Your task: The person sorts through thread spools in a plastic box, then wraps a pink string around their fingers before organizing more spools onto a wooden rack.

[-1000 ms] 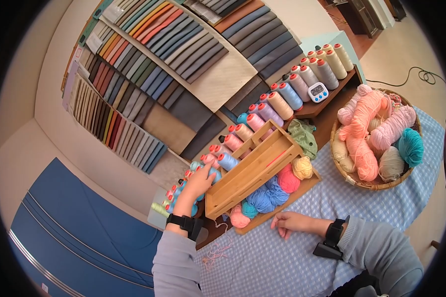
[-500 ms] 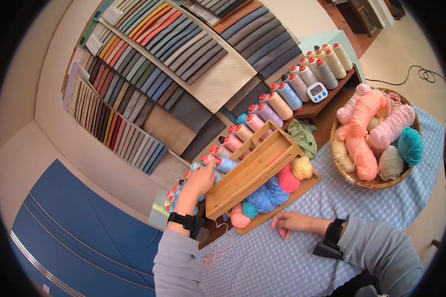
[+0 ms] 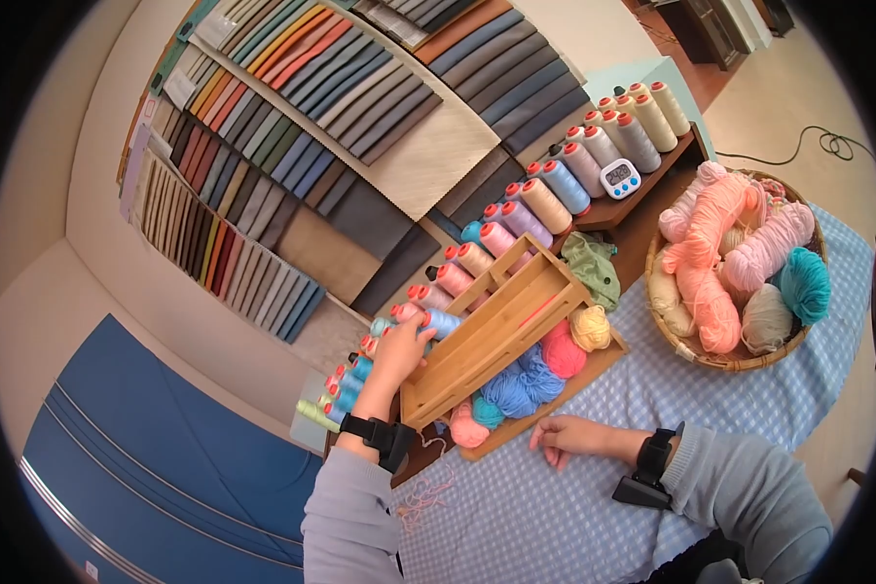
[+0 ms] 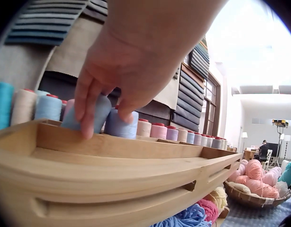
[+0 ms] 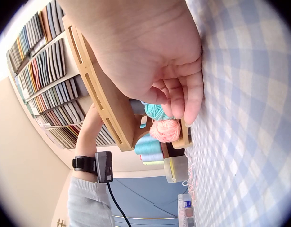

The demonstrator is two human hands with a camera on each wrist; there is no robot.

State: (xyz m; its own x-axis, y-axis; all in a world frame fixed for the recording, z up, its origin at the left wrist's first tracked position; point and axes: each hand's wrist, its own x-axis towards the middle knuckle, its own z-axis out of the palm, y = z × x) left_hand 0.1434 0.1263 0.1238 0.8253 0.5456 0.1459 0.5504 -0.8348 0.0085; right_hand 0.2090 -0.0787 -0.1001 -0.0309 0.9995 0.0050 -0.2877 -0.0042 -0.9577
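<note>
My left hand (image 3: 397, 352) reaches over the left end of a wooden rack (image 3: 496, 341) into the rows of thread spools. In the left wrist view its fingers and thumb curl round a grey-blue thread spool (image 4: 102, 113), which is partly hidden by the fingers. A lighter blue spool (image 4: 120, 126) stands right beside the thumb. My right hand (image 3: 569, 438) rests on the checked cloth (image 3: 555, 506) in front of the rack, holding nothing, fingers loosely bent. Balls of yarn, among them a blue one (image 3: 526, 382) and a pink one (image 3: 563, 348), sit under the rack's upper tray.
A wicker basket (image 3: 740, 365) of yarn skeins stands at the right on the cloth. Several spools and a white timer (image 3: 620, 179) line the dark shelf at the back. A green cloth pouch (image 3: 592, 268) lies by the rack's right end. Fabric swatches (image 3: 341, 117) hang behind.
My left hand has drawn slightly to the right, close to the rack, with its fingers more bent among the spools. My right hand has stayed put.
</note>
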